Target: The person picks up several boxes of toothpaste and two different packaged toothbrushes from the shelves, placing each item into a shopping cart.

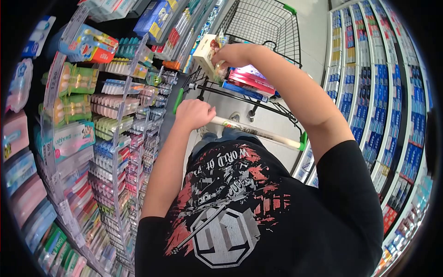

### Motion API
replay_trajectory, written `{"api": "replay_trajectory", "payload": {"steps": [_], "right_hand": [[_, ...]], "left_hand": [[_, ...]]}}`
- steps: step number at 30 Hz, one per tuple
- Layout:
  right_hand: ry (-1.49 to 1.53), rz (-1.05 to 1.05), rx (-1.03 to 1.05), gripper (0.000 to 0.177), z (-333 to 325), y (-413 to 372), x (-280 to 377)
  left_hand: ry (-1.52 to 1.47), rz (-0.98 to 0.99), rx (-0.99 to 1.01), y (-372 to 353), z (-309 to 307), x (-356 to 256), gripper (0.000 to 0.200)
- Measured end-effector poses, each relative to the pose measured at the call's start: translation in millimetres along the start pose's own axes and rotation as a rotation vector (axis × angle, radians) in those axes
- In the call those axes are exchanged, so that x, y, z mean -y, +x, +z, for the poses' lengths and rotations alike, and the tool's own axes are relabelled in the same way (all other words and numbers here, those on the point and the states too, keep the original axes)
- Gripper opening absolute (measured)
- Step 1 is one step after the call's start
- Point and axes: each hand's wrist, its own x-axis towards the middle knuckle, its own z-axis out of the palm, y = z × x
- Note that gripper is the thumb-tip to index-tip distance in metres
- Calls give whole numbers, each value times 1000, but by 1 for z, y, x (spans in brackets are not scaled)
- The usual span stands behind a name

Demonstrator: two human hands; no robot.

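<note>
My left hand (196, 114) is wrapped round the left end of the pale handle (258, 132) of a shopping cart (260, 23). My right arm reaches over the cart, and my right hand (234, 55) has its fingers bent onto a cream-coloured box (206, 54) with a reddish picture on it. The box stands tilted at the cart's left side; my fingertips are partly hidden against it. A clear, crinkled packet (220, 75) shows just below my fingers. Beside it lie a red box (251, 79) and a blue box (244, 91), stacked near the handle end.
On the left, racks hold hanging toothbrush packs (115, 104) and a green-and-white carton (74, 138). To the right, a long shelf carries rows of blue boxes (379, 99). Pale floor tiles (316, 37) run between cart and shelf.
</note>
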Motion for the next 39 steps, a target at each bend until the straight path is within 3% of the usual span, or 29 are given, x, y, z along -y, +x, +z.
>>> {"api": "replay_trajectory", "payload": {"steps": [3, 6, 9, 11, 12, 14, 17, 20, 23, 26, 29, 33, 36, 39], "right_hand": [[-19, 63, 65, 34, 12, 15, -4], [-73, 106, -5, 35, 27, 26, -5], [-99, 171, -138, 36, 36, 23, 0], [-188, 235, -376, 27, 44, 23, 3], [-188, 236, -376, 27, 47, 21, 6], [-236, 250, -619, 18, 55, 12, 15], [-169, 248, -799, 15, 73, -1, 28], [-57, 125, -829, 15, 88, -47, 60], [-39, 126, -616, 21, 119, -107, 77], [113, 396, -325, 49, 149, -167, 105], [248, 516, -167, 59, 202, -204, 96], [316, 710, -145, 50, 232, -217, 87], [377, 835, -68, 24, 226, -213, 69], [378, 796, -2, 27, 228, -218, 45]], "left_hand": [[-2, -1, -4, -1, 2, 0, 42], [3, -19, 8, -2, 0, 0, 41], [6, -29, 30, -1, -1, 0, 42], [10, -32, 46, -1, 0, 1, 42], [16, -34, 59, 1, 0, 2, 42], [27, -33, 72, 3, 0, 2, 42], [38, -26, 78, 4, 0, 3, 42], [44, -13, 69, 6, 2, 4, 42], [34, -19, 58, 7, 0, 1, 42], [25, -42, 47, 8, -4, -3, 43], [30, -59, 67, 12, -9, -12, 43], [51, -83, 117, 20, -11, -20, 46], [83, -102, 156, 29, -2, -24, 47], [80, -118, 176, 39, -5, -34, 49]]}}
